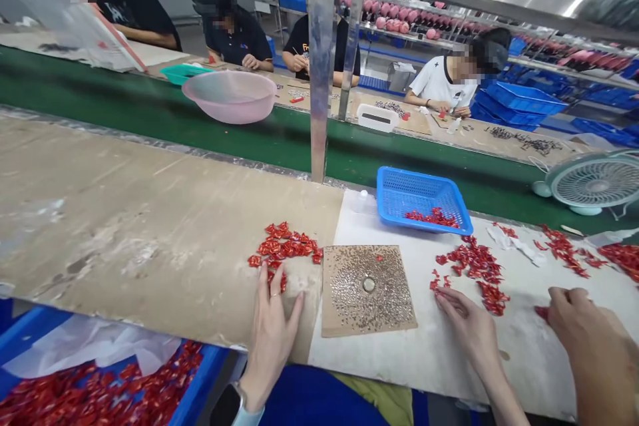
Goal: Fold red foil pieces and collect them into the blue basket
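Observation:
My left hand (272, 333) has its fingers spread, the fingertips resting at the near edge of a pile of small shiny red pieces (287, 246). It grips none of them. With thumb and fingers pinched together, my right hand (466, 326) holds a small red piece (434, 285) over the white sheet. Between my hands lies a square of cardboard (344, 329) covered in tiny glinting specks. A round disc (369, 284) sits near its middle, and one red bit (380, 257) lies toward its far edge.
Beyond the cardboard, a blue basket (424, 196) holds more red pieces. Loose red heaps (474, 263) lie at right, near another person's hand (586, 326). A metal post (319, 66), pink basin (232, 96) and fan (599, 180) stand along the green belt; a blue crate (192, 386) is lower left.

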`<action>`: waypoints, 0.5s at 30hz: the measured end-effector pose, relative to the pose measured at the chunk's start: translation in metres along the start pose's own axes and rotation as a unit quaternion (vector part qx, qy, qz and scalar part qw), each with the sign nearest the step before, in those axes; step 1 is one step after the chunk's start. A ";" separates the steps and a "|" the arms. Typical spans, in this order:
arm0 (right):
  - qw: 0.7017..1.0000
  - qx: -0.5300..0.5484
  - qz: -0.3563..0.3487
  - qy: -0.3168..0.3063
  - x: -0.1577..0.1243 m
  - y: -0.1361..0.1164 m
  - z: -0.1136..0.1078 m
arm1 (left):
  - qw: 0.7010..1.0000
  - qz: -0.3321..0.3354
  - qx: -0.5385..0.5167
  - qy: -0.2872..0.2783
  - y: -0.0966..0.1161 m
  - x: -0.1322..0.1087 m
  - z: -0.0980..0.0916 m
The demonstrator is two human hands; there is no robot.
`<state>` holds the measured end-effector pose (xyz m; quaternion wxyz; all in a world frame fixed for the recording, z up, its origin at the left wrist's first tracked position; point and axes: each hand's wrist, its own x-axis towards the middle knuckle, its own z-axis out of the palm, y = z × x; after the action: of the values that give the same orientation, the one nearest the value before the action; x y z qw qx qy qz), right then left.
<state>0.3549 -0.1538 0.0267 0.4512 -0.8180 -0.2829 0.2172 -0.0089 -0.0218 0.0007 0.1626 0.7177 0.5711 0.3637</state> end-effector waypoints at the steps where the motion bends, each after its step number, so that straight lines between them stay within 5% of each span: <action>1: 1.000 0.007 0.002 0.002 0.003 0.000 0.000 | 1.000 0.002 -0.002 0.002 0.003 0.001 0.003; 10: 0.995 0.064 0.068 -0.044 -0.010 -0.005 -0.007 | 0.996 -0.032 0.034 0.074 0.010 -0.019 -0.012; 15: 0.990 0.090 0.094 -0.055 -0.013 -0.016 -0.003 | 0.996 -0.025 0.043 0.069 0.000 -0.030 -0.020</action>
<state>0.3429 -0.1572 0.0432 0.4843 -0.7839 -0.2080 0.3281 -0.0256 -0.0535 0.0047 0.1011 0.6825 0.6141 0.3832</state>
